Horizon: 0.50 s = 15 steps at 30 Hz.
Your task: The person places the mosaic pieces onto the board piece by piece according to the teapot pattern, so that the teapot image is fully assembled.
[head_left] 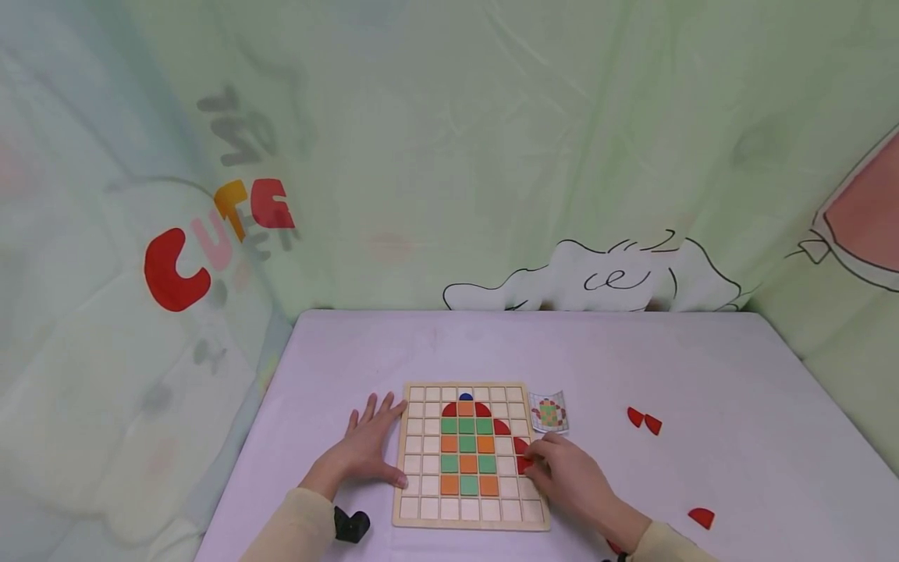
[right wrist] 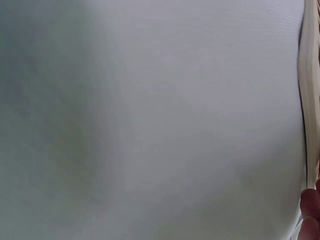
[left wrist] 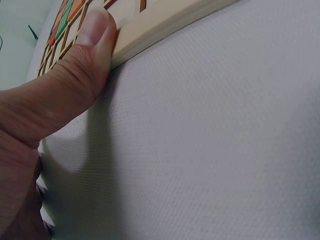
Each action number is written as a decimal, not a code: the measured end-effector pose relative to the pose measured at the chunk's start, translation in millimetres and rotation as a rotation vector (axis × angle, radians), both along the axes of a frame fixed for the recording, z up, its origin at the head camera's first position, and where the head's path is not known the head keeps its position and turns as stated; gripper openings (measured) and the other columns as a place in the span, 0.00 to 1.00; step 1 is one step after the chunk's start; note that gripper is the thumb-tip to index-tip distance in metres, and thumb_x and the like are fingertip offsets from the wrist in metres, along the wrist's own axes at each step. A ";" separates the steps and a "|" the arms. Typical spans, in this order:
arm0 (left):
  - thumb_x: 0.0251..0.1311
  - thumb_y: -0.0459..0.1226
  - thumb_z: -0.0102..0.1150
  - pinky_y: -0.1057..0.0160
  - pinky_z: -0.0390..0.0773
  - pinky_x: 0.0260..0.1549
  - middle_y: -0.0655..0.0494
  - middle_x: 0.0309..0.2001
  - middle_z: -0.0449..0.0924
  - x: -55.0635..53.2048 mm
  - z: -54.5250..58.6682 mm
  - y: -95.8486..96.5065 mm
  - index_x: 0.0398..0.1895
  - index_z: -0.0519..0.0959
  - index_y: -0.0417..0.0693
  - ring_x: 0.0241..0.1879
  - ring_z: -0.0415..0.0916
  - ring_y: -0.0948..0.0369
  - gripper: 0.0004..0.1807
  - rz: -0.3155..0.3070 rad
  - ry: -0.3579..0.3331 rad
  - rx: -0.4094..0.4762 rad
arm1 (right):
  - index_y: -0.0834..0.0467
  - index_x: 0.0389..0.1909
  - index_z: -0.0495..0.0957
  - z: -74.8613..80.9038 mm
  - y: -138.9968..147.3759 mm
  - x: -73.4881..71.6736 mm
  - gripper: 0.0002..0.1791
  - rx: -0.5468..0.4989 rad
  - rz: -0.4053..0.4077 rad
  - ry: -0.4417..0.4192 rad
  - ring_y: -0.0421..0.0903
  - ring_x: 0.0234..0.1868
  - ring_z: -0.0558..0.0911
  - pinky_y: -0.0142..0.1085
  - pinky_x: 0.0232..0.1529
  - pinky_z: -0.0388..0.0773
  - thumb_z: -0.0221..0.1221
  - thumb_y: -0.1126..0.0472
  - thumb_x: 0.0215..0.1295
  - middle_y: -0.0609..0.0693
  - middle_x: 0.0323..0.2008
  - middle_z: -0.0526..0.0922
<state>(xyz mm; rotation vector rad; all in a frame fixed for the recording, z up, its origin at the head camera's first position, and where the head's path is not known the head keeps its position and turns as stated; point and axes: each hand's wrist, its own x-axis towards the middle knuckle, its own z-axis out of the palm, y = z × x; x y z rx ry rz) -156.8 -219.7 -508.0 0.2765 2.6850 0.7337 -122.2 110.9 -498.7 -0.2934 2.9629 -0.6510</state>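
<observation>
A wooden grid board [head_left: 470,524] lies on the table with square tiles in green [head_left: 467,426] and orange [head_left: 468,464], red quarter-circle tiles [head_left: 502,427] and a blue half-circle tile [head_left: 466,396] at its top. My left hand [head_left: 368,445] is spread at the board's left side, its thumb pressing the rim; the thumb [left wrist: 92,45] shows close up in the left wrist view. At the right edge, my right hand [head_left: 572,476] has its fingers curled and pinches a red quarter-circle tile [head_left: 522,466] in a cell, partly covered by the fingertips. Just above it sits another red tile [head_left: 520,446].
A small printed pattern card [head_left: 550,417] lies beside the board's upper right. Loose red tiles [head_left: 653,424] are scattered to the right, one [head_left: 702,517] nearer the front. A black object [head_left: 351,525] is by the left sleeve. A printed curtain [head_left: 421,156] stands behind the table.
</observation>
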 end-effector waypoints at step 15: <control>0.33 0.52 0.87 0.32 0.34 0.78 0.42 0.83 0.45 -1.4 -1.0 -0.1 0.81 0.56 0.49 0.83 0.32 0.39 0.69 0.003 -0.011 -0.003 | 0.53 0.31 0.84 1.3 1.6 -6.1 0.08 -0.028 -0.055 -0.048 0.39 0.29 0.72 0.29 0.29 0.74 0.75 0.62 0.55 0.43 0.30 0.80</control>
